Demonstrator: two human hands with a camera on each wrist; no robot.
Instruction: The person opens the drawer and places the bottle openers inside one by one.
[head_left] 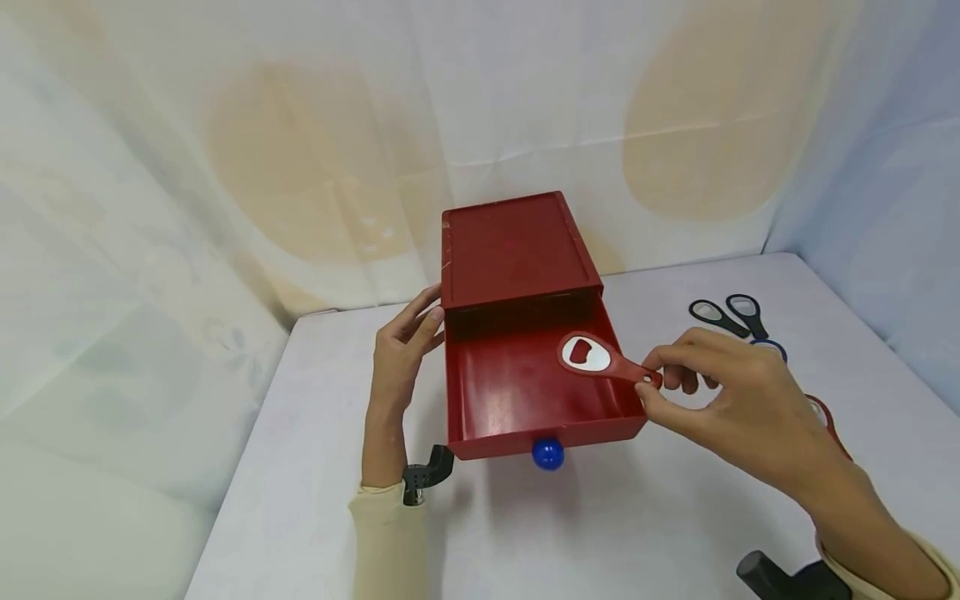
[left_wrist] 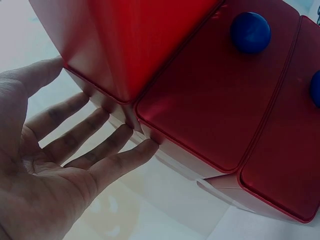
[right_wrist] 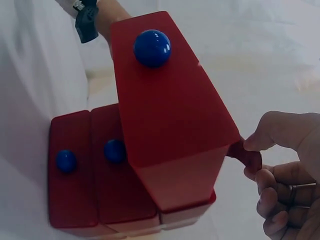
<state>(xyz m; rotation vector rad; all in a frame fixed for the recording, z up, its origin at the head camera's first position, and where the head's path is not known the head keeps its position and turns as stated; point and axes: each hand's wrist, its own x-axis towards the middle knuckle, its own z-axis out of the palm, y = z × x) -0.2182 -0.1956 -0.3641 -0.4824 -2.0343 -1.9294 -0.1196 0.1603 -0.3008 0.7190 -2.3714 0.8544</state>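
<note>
A red drawer cabinet (head_left: 517,250) with blue knobs stands on the table, its top drawer (head_left: 495,392) pulled out. My right hand (head_left: 738,396) pinches the handle end of a red bottle opener (head_left: 611,362) between thumb and fingers. The opener's oval head, with a pale plate and a cut-out, hangs over the right side of the drawer. On the other side, my left hand (head_left: 401,350) rests its extended fingertips against the cabinet's side. In the left wrist view, those fingers (left_wrist: 117,165) are spread along the side. The right wrist view shows only the opener's handle (right_wrist: 247,156).
To the right on the white table lie two black-handled openers (head_left: 720,318), a blue one (head_left: 772,346) and a red one (head_left: 828,421), the last two partly hidden by my right hand. The lower drawers (left_wrist: 195,95) are closed. A pale curtain (head_left: 525,100) hangs behind.
</note>
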